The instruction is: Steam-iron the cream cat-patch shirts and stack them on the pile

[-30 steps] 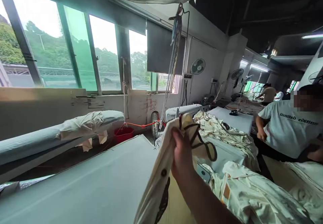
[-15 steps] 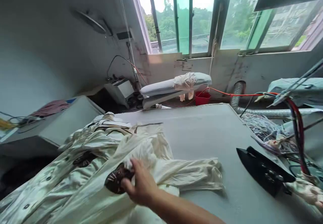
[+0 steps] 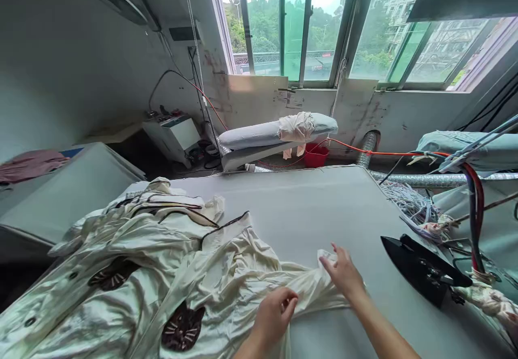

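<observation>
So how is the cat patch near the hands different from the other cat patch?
The near patch lies fairly flat, with two pointy ears showing; the far patch looks squashed by folds, so its ears are hard to see. The near patch is closer to the left hand than the far patch is. Both are dark, with pale whisker lines.

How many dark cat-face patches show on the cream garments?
2: one cat-face patch left of the left hand, a second one farther left, creased. Others may be hidden.
</observation>
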`<state>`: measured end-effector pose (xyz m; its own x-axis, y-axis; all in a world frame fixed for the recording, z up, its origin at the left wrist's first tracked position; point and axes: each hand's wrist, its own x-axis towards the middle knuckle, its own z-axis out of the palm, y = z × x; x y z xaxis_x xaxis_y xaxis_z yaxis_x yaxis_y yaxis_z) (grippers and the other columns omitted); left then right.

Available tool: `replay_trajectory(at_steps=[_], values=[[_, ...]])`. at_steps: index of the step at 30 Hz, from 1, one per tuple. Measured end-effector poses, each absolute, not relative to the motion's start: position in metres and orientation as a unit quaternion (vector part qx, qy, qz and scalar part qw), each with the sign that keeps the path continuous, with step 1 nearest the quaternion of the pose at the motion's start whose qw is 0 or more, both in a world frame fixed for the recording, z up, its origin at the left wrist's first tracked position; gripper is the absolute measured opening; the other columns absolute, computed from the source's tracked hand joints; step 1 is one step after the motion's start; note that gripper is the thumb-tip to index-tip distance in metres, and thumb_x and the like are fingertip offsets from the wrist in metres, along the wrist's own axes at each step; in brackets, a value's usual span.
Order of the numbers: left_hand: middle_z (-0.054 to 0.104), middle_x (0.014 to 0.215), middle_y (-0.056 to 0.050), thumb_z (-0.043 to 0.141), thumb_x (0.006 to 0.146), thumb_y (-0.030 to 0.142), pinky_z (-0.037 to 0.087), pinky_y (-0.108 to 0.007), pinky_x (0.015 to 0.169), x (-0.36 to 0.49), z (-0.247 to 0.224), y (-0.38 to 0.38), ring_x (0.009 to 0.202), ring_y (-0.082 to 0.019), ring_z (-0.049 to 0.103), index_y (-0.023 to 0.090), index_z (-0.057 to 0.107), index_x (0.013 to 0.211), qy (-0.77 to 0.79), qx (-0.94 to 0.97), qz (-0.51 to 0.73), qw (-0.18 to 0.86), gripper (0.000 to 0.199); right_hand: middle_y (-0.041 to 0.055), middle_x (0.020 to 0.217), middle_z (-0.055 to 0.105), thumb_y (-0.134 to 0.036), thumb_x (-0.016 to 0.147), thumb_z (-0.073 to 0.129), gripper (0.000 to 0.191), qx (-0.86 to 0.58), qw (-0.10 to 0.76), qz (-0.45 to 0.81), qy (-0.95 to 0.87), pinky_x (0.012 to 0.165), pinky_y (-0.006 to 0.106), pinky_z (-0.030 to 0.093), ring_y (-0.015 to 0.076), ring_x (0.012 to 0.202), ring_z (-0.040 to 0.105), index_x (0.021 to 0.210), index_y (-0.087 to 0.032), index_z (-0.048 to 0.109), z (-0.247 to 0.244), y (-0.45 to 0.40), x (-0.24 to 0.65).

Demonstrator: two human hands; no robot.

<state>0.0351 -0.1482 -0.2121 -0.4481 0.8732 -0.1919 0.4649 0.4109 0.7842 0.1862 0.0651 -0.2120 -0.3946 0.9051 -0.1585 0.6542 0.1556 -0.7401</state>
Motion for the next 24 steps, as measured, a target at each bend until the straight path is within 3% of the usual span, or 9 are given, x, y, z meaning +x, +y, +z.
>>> replay_trajectory(at_steps=[3, 8, 11, 15, 19, 22, 24], values=[[0.072, 0.092, -0.002, 0.056, 0.084, 0.026, 0.044, -0.029, 0.078, 0.022, -0.205, -0.097, 0.081, -0.017, 0.062, 0.022, 0.073, 0.095, 0.776, 0.48, 0.247, 0.324, 0.02, 0.012, 0.098, 0.068, -0.051, 0.074, 0.055, 0.046, -0.511, 0.139, 0.404, -0.746, 0.086, 0.037, 0.048, 0.0239, 0.085, 0.062, 0.099, -0.016, 0.069, -0.214, 0.071, 0.168], [0.071, 0.094, -0.004, 0.048, 0.091, 0.039, 0.045, -0.029, 0.078, 0.021, -0.196, -0.103, 0.084, -0.018, 0.062, 0.02, 0.071, 0.096, 0.779, 0.435, 0.305, 0.334, 0.03, 0.0046, 0.081, 0.064, -0.071, 0.084, 0.04, 0.063, -0.546, 0.18, 0.455, -0.68, 0.066, 0.028, 0.046, 0.0171, 0.07, 0.057, 0.108, -0.018, 0.065, -0.208, 0.054, 0.259], [0.07, 0.093, -0.005, 0.045, 0.093, 0.047, 0.045, -0.03, 0.077, 0.034, -0.202, -0.125, 0.084, -0.019, 0.062, 0.021, 0.071, 0.095, 0.776, 0.427, 0.329, 0.328, 0.037, 0.0051, 0.088, 0.063, -0.064, 0.083, 0.046, 0.05, -0.549, 0.153, 0.452, -0.686, 0.071, 0.028, 0.046, 0.0157, 0.071, 0.055, 0.093, -0.019, 0.066, -0.212, 0.02, 0.315], [0.069, 0.09, -0.005, 0.047, 0.091, 0.04, 0.045, -0.03, 0.077, 0.061, -0.208, -0.133, 0.083, -0.019, 0.061, 0.021, 0.071, 0.093, 0.773, 0.454, 0.288, 0.338, 0.03, 0.0045, 0.097, 0.058, -0.042, 0.082, 0.048, 0.027, -0.55, 0.045, 0.389, -0.738, 0.073, 0.029, 0.042, 0.0146, 0.075, 0.057, 0.082, -0.021, 0.064, -0.223, -0.017, 0.333], [0.067, 0.086, -0.003, 0.053, 0.087, 0.026, 0.042, -0.028, 0.077, 0.086, -0.204, -0.117, 0.082, -0.017, 0.06, 0.021, 0.071, 0.088, 0.77, 0.491, 0.229, 0.337, 0.019, 0.0071, 0.099, 0.057, -0.059, 0.086, 0.048, 0.042, -0.607, -0.036, 0.352, -0.712, 0.069, 0.032, 0.039, 0.0211, 0.082, 0.059, 0.087, -0.022, 0.067, -0.222, -0.016, 0.31], [0.067, 0.086, -0.002, 0.059, 0.085, 0.024, 0.04, -0.027, 0.076, 0.103, -0.198, -0.101, 0.082, -0.016, 0.059, 0.022, 0.072, 0.087, 0.771, 0.511, 0.206, 0.32, 0.013, 0.0075, 0.095, 0.058, -0.048, 0.088, 0.049, 0.033, -0.603, -0.033, 0.362, -0.71, 0.074, 0.032, 0.04, 0.0205, 0.083, 0.058, 0.082, -0.02, 0.065, -0.212, -0.009, 0.298], [0.068, 0.09, -0.002, 0.07, 0.08, 0.026, 0.04, -0.026, 0.075, 0.111, -0.193, -0.093, 0.08, -0.015, 0.059, 0.023, 0.073, 0.091, 0.756, 0.535, 0.21, 0.313, 0.013, 0.0049, 0.094, 0.059, -0.047, 0.088, 0.05, 0.031, -0.564, 0.028, 0.418, -0.712, 0.075, 0.029, 0.042, 0.0159, 0.078, 0.056, 0.082, -0.02, 0.063, -0.201, -0.009, 0.297]])
